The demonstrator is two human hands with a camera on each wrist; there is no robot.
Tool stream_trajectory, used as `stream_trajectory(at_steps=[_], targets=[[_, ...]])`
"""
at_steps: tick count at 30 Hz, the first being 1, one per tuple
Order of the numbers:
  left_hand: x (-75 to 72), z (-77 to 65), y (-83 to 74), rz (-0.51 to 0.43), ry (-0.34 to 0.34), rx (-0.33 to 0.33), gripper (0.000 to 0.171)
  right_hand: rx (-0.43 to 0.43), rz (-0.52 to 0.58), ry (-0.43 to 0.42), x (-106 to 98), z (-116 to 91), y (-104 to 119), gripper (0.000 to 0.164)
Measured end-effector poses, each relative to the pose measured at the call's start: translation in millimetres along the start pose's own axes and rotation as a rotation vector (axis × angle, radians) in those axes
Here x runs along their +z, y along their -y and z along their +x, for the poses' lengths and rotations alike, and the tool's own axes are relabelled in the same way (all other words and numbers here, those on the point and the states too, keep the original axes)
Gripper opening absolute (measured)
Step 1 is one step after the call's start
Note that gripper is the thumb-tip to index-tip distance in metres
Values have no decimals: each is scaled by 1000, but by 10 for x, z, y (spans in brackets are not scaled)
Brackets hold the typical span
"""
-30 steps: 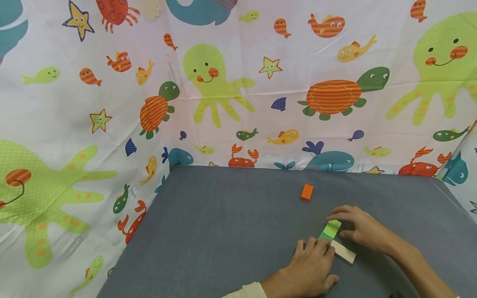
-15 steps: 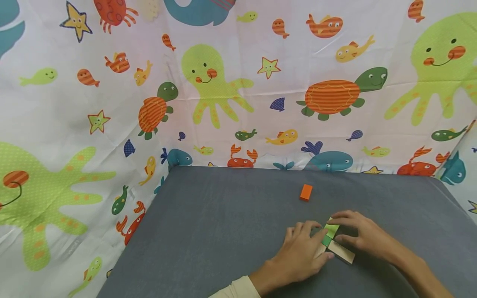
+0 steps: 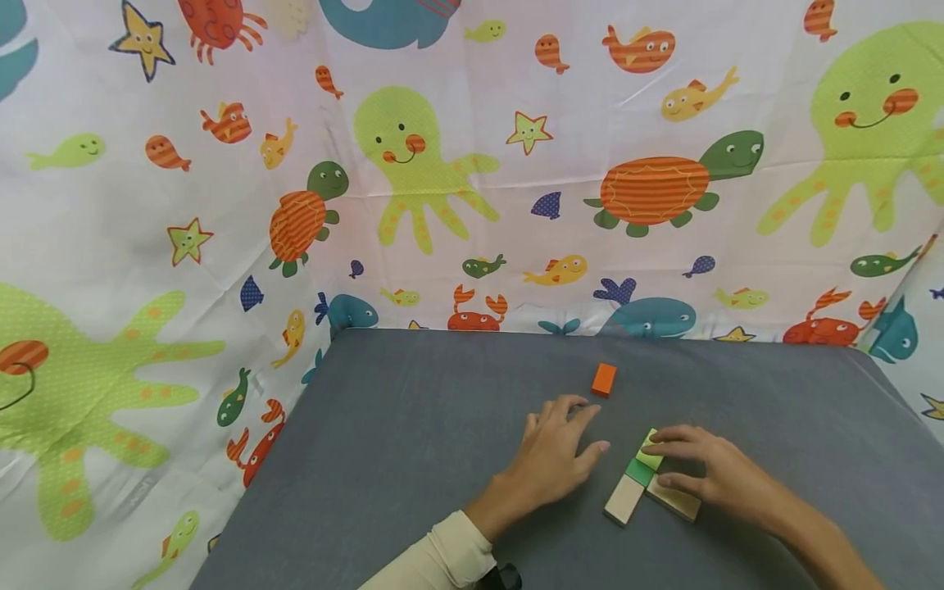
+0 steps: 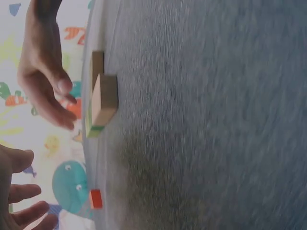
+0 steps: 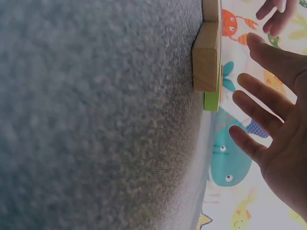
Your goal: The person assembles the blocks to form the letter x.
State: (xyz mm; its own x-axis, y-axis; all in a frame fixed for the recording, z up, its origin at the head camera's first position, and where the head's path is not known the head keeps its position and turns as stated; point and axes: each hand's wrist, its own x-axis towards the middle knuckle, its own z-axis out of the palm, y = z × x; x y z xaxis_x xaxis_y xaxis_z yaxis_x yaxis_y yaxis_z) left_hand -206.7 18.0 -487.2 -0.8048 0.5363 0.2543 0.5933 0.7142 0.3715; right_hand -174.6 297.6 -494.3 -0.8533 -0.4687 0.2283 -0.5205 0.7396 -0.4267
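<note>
On the grey cloth, two plain wooden blocks, the left one (image 3: 624, 499) and the right one (image 3: 674, 501), meet a dark green block (image 3: 639, 472). A light green block (image 3: 649, 449) continues the row beyond it. My right hand (image 3: 711, 467) hovers over the light green and right wooden blocks, fingers loosely spread and holding nothing; in the right wrist view its fingers (image 5: 261, 96) are apart. My left hand (image 3: 549, 451) is left of the row, fingers spread and empty, its fingertips short of an orange block (image 3: 604, 380) lying farther back.
The blocks lie on a grey cloth-covered table (image 3: 413, 459). A white curtain (image 3: 442, 279) printed with sea animals rises along its back and left edges. A dark object (image 3: 501, 577) shows by the left sleeve (image 3: 442, 553).
My left hand has left the green and wooden blocks and moved left and away toward the orange block, uncovering the left wooden block. My right hand stays near the light green block.
</note>
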Motion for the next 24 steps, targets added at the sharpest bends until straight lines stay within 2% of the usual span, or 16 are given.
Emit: stream_trajectory(at_steps=[7,12,17,24], targets=[[-8,147,145,-98,-6,-68,53,-46,-12,-9,36,-32,1,39],[-15,272,202,-101,18,-118,53,-69,-18,-17,51,-48,10,37],[1,397,260,-92,27,-137,51,-87,-4,-21,70,-53,28,36],[23,536,333,-140,52,-178,51,-60,27,3,70,-74,47,33]])
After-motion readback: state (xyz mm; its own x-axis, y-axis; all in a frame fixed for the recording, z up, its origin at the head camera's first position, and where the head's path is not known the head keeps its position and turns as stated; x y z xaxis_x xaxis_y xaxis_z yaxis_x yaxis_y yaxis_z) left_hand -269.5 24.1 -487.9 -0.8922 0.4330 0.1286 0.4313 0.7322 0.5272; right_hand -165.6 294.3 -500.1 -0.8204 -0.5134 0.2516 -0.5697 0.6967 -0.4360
